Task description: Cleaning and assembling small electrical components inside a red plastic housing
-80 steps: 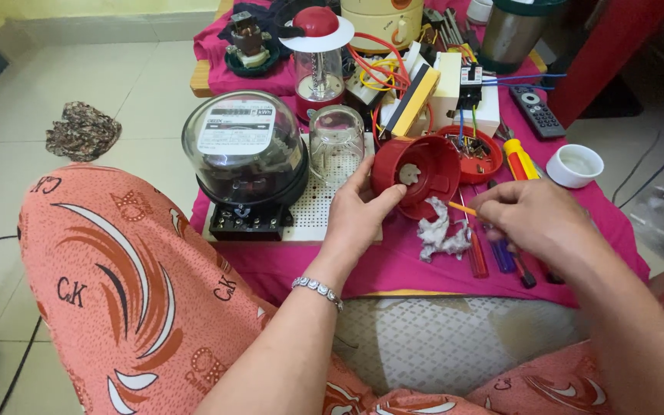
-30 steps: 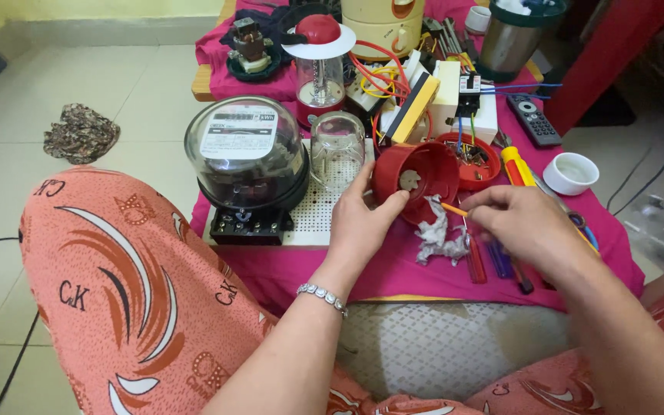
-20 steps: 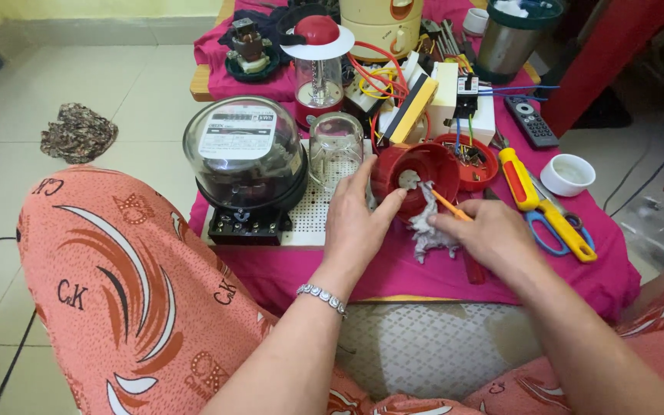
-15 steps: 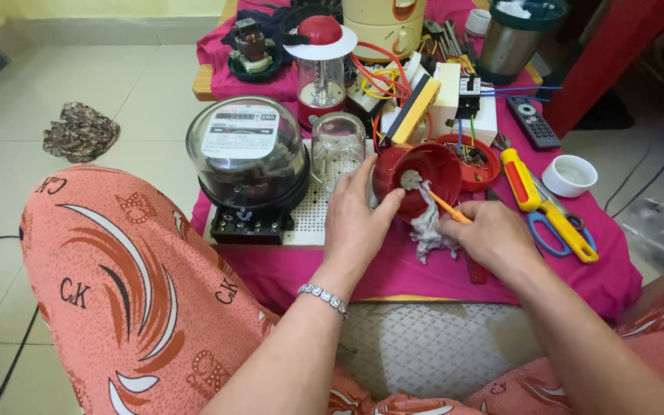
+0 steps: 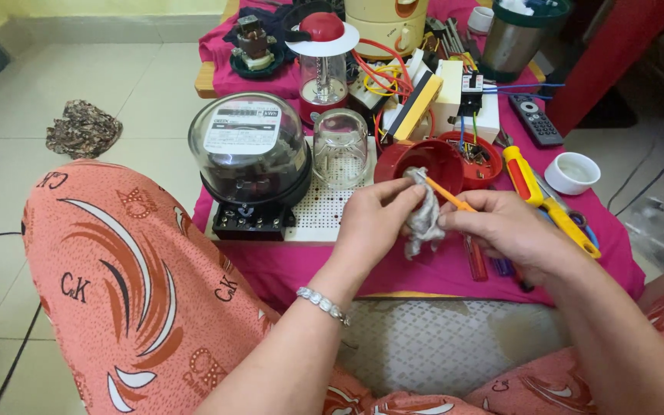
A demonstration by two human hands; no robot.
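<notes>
My left hand (image 5: 378,219) pinches a crumpled grey cloth (image 5: 424,223) at its top, right in front of a red plastic bowl (image 5: 418,160) that lies tilted on the pink table cover (image 5: 424,269). Whether the left hand still touches the bowl I cannot tell. My right hand (image 5: 505,227) grips a thin orange tool (image 5: 449,196) whose tip pokes into the cloth near the bowl's rim. Its fingers also press the cloth's right side. A silver bracelet sits on my left wrist.
A glass-domed black meter (image 5: 249,154) and a clear glass jar (image 5: 340,146) stand on a white perforated board (image 5: 324,219) to the left. A yellow-and-red screwdriver (image 5: 536,188), white cup (image 5: 572,170), remote (image 5: 536,119), steel container (image 5: 512,42) and wiring lie behind and to the right.
My right hand came left from the tools with the orange tool and grey cloth. My left hand shifted from the red bowl's side onto the cloth, now held up between both hands.
</notes>
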